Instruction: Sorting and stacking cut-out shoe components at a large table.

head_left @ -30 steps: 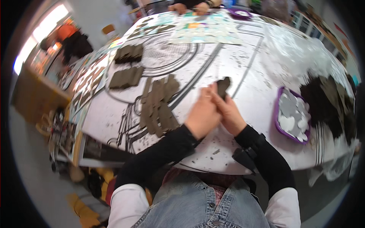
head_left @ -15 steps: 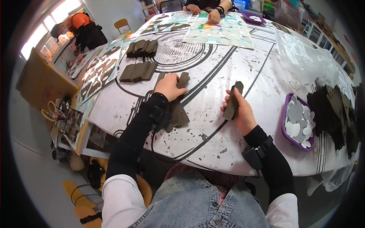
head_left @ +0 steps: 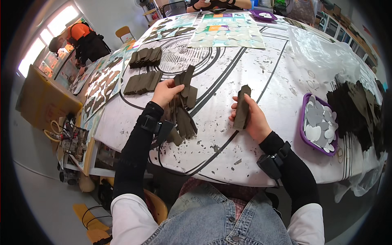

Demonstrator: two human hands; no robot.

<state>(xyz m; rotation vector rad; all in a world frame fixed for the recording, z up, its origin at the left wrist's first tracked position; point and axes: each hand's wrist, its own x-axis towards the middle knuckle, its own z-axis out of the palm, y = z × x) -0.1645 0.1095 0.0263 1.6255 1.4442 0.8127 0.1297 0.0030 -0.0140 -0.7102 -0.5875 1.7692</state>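
Observation:
My right hand (head_left: 255, 121) is wrapped round a small stack of dark brown strips (head_left: 242, 107), held upright above the table with the thumb along its side. To its left, my left hand (head_left: 165, 93) pinches a dark brown strip (head_left: 188, 75) between thumb and fingers. This strip stands at a slant over a loose, fanned pile of similar strips (head_left: 186, 124) on the table. Their material is hard to tell, though they look flat and foam-like. Beyond my left hand lie two neat rows of overlapping strips, a nearer row (head_left: 142, 83) and a farther row (head_left: 145, 58).
On the right, a purple basket (head_left: 303, 130) holds grey and white oval pieces, beside a heap of dark pieces (head_left: 354, 112) and clear plastic sheeting (head_left: 316, 57). Printed sheets (head_left: 226, 34) lie at the far side, where another person sits. Someone in orange (head_left: 81, 32) bends at the left.
My left hand has drawn back a little and now pinches a raised strip; the pile beneath has fanned out. My right hand keeps its stack. The person opposite has pulled their hands back from the sheet.

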